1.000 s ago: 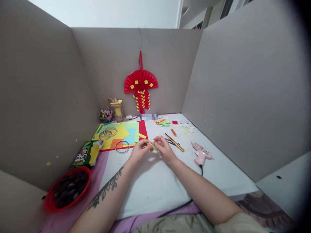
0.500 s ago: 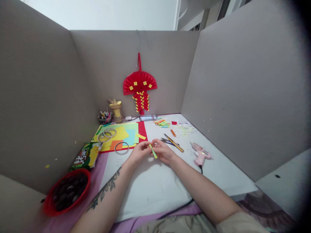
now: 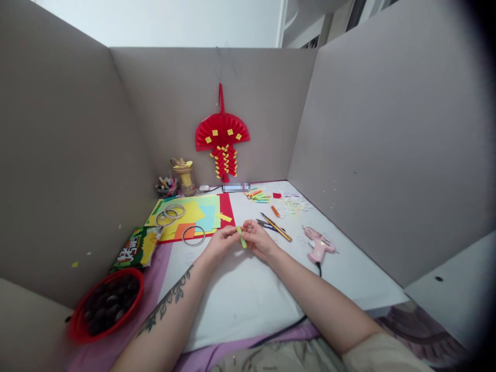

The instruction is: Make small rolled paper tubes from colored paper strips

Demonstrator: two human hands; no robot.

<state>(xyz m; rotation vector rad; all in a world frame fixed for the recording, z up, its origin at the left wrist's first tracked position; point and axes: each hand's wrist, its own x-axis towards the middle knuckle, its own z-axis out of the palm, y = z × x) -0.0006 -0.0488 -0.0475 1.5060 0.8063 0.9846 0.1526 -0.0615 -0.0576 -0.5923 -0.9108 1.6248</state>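
Observation:
A light green paper strip [image 3: 243,242], which looks partly rolled, is pinched between the fingertips of both hands above the white tabletop. My left hand [image 3: 221,242] is closed on it from the left, and my right hand [image 3: 260,239] grips it from the other side. The strip's lower end hangs free toward me; fingers cover part of the rest. Just beyond my right hand lie scissors [image 3: 264,223] and a yellow pencil [image 3: 281,231]. A silver ring [image 3: 183,237] rests left of my left hand, partly over coloured paper sheets [image 3: 209,209].
A pink glue gun [image 3: 318,247] with a black cord lies at right. Small coloured paper rolls [image 3: 259,196] and paper scraps [image 3: 294,204] are at the back. At left are a green packet [image 3: 135,248] and a red bowl [image 3: 138,302]. A red paper fan ornament [image 3: 222,133] hangs behind.
The strip's free end has drawn up a little toward my fingers and now looks shorter. Both hands keep nearly the same place, and the view has shifted slightly.

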